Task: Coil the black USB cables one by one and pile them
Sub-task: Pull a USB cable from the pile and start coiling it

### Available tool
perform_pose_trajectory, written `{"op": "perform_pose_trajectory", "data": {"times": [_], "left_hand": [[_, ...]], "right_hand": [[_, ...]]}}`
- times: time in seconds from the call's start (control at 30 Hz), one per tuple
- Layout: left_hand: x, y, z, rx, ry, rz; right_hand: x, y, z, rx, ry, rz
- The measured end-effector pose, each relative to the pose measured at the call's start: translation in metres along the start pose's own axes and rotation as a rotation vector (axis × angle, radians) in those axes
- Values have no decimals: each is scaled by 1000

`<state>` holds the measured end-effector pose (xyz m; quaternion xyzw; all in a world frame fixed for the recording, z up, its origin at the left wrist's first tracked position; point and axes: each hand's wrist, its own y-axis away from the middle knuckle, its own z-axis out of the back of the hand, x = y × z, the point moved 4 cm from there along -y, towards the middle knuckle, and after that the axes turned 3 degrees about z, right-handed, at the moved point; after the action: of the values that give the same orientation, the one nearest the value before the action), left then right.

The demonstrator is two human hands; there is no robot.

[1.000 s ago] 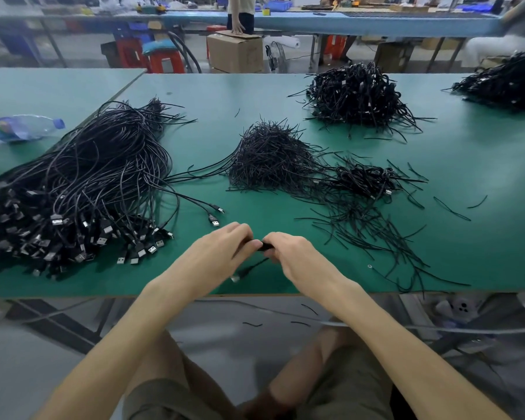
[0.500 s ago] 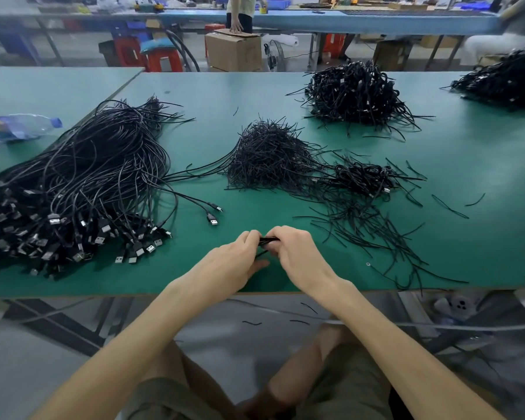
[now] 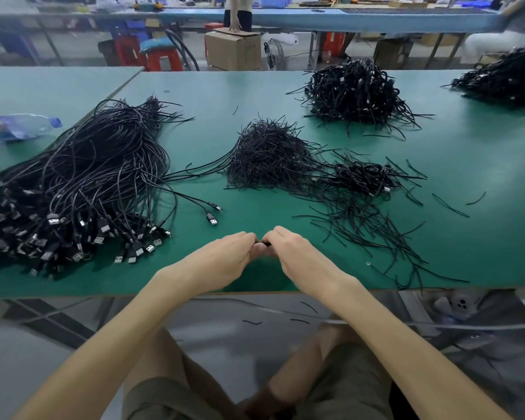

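I am looking at a plain teal-green surface (image 3: 285,95). The heap of loose black USB cables (image 3: 82,183) is showing silver plug tips. The thin twist ties (image 3: 267,156) and the mound of coiled cables (image 3: 352,92) are reading black too, as is the short cable piece (image 3: 266,244) peeking out between left hand (image 3: 225,259) and right hand (image 3: 297,256). The clear plastic bottle (image 3: 19,127) is showing a blue cap and a multicoloured label. Beyond, the cardboard box (image 3: 232,51) is showing brown and the plastic stools (image 3: 164,60) red.

Loose black USB cables (image 3: 82,183) heap left, coiled ones (image 3: 364,175) mid-right, one cable (image 3: 266,244) pinched nearest.
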<state>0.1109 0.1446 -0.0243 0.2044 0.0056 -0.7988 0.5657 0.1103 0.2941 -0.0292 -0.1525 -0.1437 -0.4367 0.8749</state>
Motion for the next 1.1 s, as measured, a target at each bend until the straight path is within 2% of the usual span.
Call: {"op": "perform_pose_trajectory", "data": {"times": [0.17, 0.23, 0.3, 0.4, 0.43, 0.5, 0.57, 0.63, 0.87, 0.97, 1.03, 1.1], "left_hand": [[-3, -5, -8, -107, -103, 13], [2, -8, -9, -189, -79, 54], [11, -10, -6, -286, -3, 129], [30, -13, 0, -433, 245, 301], [37, -15, 1, -473, 354, 359], [44, -20, 2, -526, 522, 417], [43, -23, -2, -566, 642, 408], [38, -23, -6, -619, 748, 358], [27, -30, -14, -646, 796, 257], [30, -31, -15, -644, 804, 248], [30, -30, -16, -649, 803, 241], [27, -30, -18, -632, 762, 231]], "right_hand": [[-3, -3, -2, -53, 78, 9], [-8, -2, 4, -128, 223, 13], [-13, 2, 17, -289, 353, -46], [-28, 13, 39, -554, 297, -210], [-37, 16, 43, -562, 264, -289], [-59, 21, 42, -456, 215, -460], [-78, 27, 34, -324, 160, -593], [-89, 32, 28, -285, 104, -652], [-100, 25, 25, -256, 127, -698], [-95, 23, 25, -367, 130, -641], [-88, 22, 28, -466, -4, -580], [-78, 17, 29, -518, -324, -518]]}}
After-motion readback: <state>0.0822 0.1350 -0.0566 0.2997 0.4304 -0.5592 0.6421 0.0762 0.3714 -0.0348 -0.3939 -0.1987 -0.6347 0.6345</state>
